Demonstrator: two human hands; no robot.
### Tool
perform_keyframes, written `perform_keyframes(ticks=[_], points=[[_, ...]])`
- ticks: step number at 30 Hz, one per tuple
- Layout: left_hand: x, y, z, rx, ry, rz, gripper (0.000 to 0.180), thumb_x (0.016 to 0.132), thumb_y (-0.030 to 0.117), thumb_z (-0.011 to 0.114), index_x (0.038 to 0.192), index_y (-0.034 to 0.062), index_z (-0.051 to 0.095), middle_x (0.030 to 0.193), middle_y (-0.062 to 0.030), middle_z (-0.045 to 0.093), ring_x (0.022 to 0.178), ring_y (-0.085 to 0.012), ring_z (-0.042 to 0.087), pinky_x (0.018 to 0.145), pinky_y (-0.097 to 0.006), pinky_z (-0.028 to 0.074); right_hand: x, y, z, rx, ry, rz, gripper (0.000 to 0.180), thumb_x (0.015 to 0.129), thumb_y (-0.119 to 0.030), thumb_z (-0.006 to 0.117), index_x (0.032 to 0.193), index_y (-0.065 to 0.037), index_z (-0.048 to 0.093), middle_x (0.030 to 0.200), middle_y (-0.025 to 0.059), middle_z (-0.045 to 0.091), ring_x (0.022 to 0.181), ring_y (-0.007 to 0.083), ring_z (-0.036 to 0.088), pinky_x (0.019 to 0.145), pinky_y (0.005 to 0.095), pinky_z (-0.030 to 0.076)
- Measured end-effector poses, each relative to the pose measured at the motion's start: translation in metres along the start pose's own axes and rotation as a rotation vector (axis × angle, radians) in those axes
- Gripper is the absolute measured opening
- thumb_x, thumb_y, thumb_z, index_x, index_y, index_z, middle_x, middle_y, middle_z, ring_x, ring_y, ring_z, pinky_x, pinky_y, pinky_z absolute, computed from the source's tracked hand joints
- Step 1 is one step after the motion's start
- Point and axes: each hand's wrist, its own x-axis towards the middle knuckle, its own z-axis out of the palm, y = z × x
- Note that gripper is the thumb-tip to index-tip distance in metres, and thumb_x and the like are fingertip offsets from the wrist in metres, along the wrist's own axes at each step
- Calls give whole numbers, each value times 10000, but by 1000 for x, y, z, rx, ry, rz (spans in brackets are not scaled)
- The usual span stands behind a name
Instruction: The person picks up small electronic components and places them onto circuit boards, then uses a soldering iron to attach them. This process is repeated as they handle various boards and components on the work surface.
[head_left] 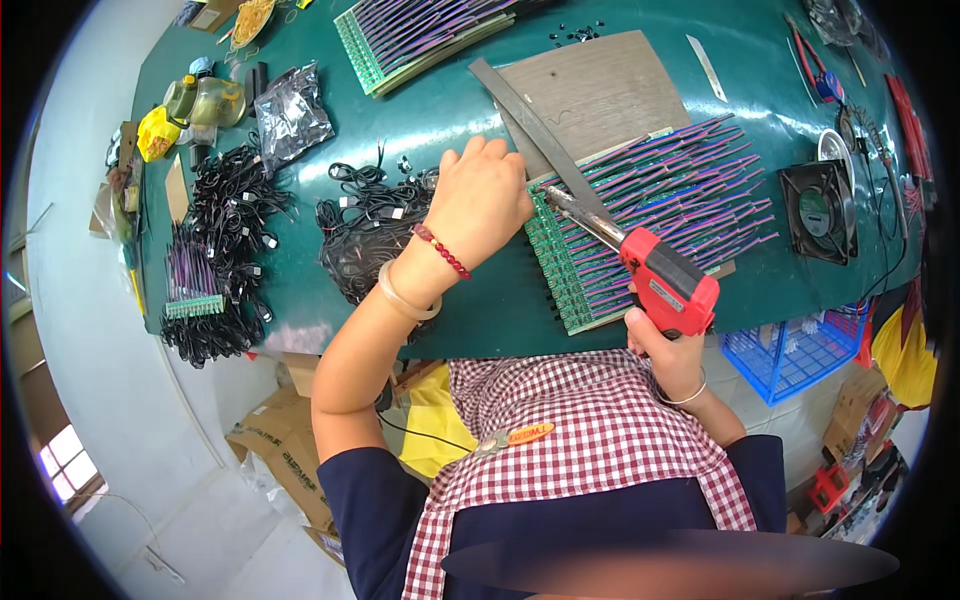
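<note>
My right hand [665, 350] grips a red and black soldering gun [668, 282] by its handle. Its metal tip points left, down to the upper left corner of a green circuit board panel [553, 262]. At that same corner my left hand [480, 196] is closed, its fingers curled in; what they hold, if anything, is hidden. Rows of purple and dark wires [680, 200] run rightward from the panel. Across its upper part lies a flat metal bar [540, 130], slanting beneath the gun's tip. Beside my left wrist rests a bundle of black cables [350, 255].
A brown board [600, 90] lies behind the panel, and a second wired panel [425, 40] is at the far edge. To the left sits a large heap of black cables [230, 200]. On the right are a black fan [818, 212] and red-handled pliers [815, 70].
</note>
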Motion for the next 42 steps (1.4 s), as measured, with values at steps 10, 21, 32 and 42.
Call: perform_keyframes(ticks=[10,21,32,42], points=[[-13,-7,-9,-277,-34,-71,126,694,39,604,799,27,536,828,-104,522,853,-295,515,738,-373,418,-1,0,-4,-16,5,-32,287,807,-30,579,1081,23,512,615,27,517,485,87,473,478,228,397],[-136,6,-37,158,-167,-498,277,679,168,701,803,36,492,802,-100,533,778,-277,539,644,-371,438,10,-22,-5,115,-11,-65,273,819,-49,538,1067,25,448,553,25,425,433,92,390,432,236,342],[-121,21,-9,-1149,93,-392,136,863,-29,451,988,-4,406,803,-65,557,656,-74,477,605,-219,427,7,-39,8,151,-84,-61,336,805,-32,552,1114,31,433,610,43,470,478,114,451,476,256,401],[-98,55,-18,-1080,-91,-120,127,844,44,513,955,-13,491,690,-30,534,552,-70,458,514,-211,379,24,-48,39,124,-331,-106,444,756,19,610,1162,3,429,864,99,601,813,160,586,721,289,471]])
